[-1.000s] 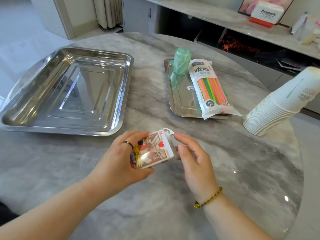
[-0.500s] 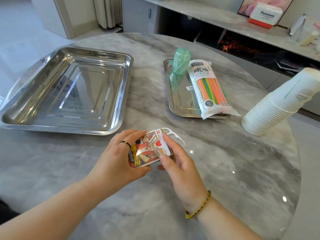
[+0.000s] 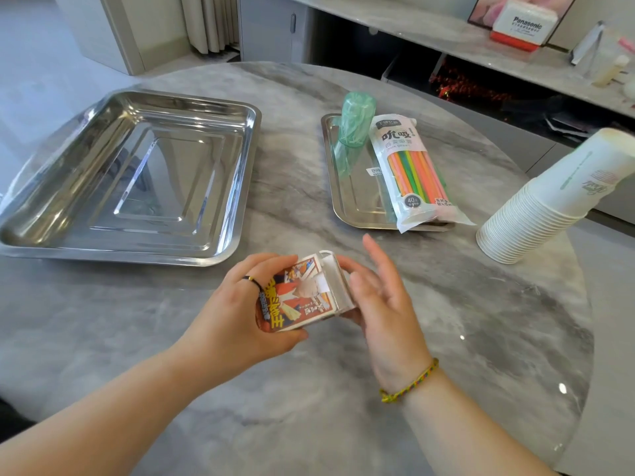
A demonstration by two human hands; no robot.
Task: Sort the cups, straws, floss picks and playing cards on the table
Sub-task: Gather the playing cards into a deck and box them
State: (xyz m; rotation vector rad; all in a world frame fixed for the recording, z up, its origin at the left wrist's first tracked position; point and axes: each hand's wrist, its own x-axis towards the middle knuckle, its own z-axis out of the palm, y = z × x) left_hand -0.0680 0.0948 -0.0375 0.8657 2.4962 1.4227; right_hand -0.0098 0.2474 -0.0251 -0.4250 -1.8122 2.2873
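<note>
My left hand (image 3: 237, 310) grips a box of playing cards (image 3: 299, 297) just above the table's middle front. The cards stick out of the box's open end, and my right hand (image 3: 378, 297) touches that end with relaxed fingers. A white floss pick's loop (image 3: 324, 253) shows behind the cards. A pack of coloured straws (image 3: 410, 170) and a green tube of floss picks (image 3: 354, 121) lie on a small steel tray (image 3: 347, 197). A tilted stack of white paper cups (image 3: 536, 214) rests at the right.
A large deep steel tray (image 3: 240, 187) with nothing in it sits at the left on the round marble table (image 3: 309, 407). Behind the table runs a counter (image 3: 446, 39) with a white box and small items.
The box has turned in my left hand, with the cards now showing edge-on. My right hand has slid from over the cards to their right end, fingers spread. The floss pick is mostly hidden now.
</note>
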